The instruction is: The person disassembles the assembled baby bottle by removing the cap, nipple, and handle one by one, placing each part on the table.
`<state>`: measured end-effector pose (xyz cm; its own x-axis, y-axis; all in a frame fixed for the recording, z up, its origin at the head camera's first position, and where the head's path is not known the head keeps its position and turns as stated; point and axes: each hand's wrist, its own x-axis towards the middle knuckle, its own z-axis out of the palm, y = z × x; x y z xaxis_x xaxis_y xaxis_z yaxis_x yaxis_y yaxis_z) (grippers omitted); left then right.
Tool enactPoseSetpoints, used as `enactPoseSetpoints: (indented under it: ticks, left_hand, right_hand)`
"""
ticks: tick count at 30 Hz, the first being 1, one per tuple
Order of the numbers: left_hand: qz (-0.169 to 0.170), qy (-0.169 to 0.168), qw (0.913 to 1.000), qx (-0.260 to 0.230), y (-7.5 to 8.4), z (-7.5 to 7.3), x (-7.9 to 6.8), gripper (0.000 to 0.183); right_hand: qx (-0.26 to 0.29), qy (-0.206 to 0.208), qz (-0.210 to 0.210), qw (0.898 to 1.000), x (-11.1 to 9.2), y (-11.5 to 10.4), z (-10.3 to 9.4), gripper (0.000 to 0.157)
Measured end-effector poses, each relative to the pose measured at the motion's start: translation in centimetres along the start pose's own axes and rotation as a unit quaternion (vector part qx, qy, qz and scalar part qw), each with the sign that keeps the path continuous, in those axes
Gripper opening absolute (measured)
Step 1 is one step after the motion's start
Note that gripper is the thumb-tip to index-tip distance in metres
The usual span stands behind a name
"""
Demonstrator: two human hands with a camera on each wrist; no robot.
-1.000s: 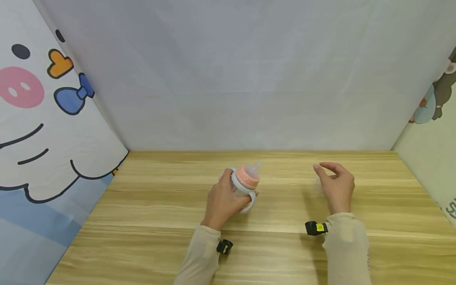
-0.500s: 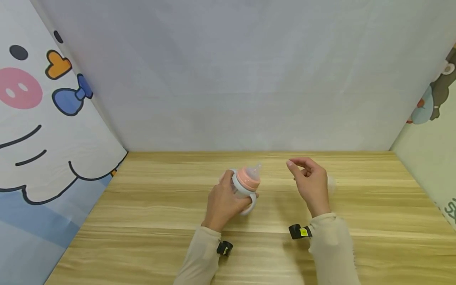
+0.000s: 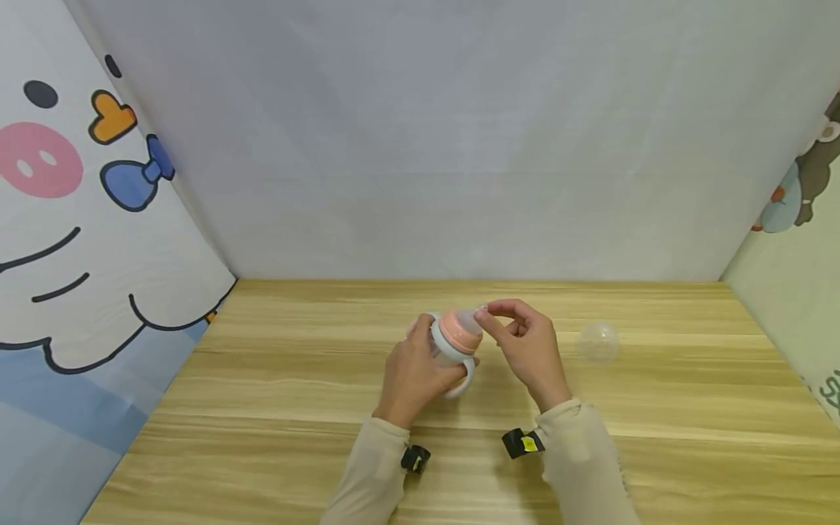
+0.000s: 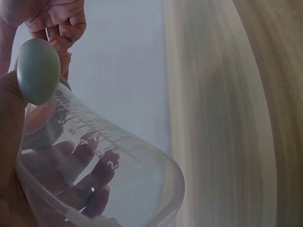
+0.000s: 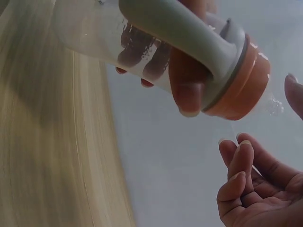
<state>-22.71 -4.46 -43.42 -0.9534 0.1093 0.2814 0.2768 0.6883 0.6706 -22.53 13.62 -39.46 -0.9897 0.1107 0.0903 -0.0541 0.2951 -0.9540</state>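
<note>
My left hand (image 3: 413, 372) grips a clear baby bottle (image 4: 123, 156) with a pink collar (image 3: 461, 332), a white ring and side handles (image 5: 175, 33). The bottle is tilted, its translucent teat (image 3: 469, 319) toward my right hand (image 3: 528, 346). In the right wrist view, my left fingers show through the clear wall, which carries measuring marks. The right thumb (image 5: 294, 94) and fingers (image 5: 241, 165) stand apart on either side of the teat, with a gap between them. From the head view, they overlap the teat's tip.
A clear dome-shaped cap (image 3: 599, 343) lies on the wooden table (image 3: 262, 408), right of my right hand. Behind the table hangs a pale cloth (image 3: 459, 146). Cartoon-printed cloths stand at the left and right sides.
My right hand has moved left from the clear cap to the bottle's teat, leaving the cap in plain sight. The left hand and bottle have stayed almost still.
</note>
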Motion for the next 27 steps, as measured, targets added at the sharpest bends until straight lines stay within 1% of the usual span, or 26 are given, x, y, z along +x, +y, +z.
enactPoseSetpoints:
  ticks: [6, 11, 15, 19, 27]
  left_hand:
    - [0.006, -0.003, 1.0, 0.005, 0.3, 0.1, 0.1, 0.065]
    - [0.005, -0.009, 0.9999, 0.012, 0.5, 0.1, -0.1, 0.065]
    - [0.005, -0.005, 0.9998, 0.02, 0.5, 0.1, -0.2, 0.065]
    - [0.013, 0.001, 0.9994, 0.033, 0.5, 0.1, -0.3, 0.063]
    - [0.035, 0.015, 0.9977, 0.056, 0.4, 0.1, -0.1, 0.062]
  right_hand:
    - [0.004, 0.004, 0.004, 1.0, -0.3, -0.2, 0.4, 0.037]
    - [-0.002, 0.008, 0.018, 1.0, -0.5, -0.3, 1.2, 0.042]
    - [-0.005, 0.01, 0.024, 1.0, -0.7, -0.3, 1.9, 0.038]
    - [-0.009, 0.007, 0.027, 1.0, -1.0, -0.2, 2.5, 0.035]
    - [-0.028, 0.024, 0.017, 0.999, -1.1, -0.4, 2.6, 0.036]
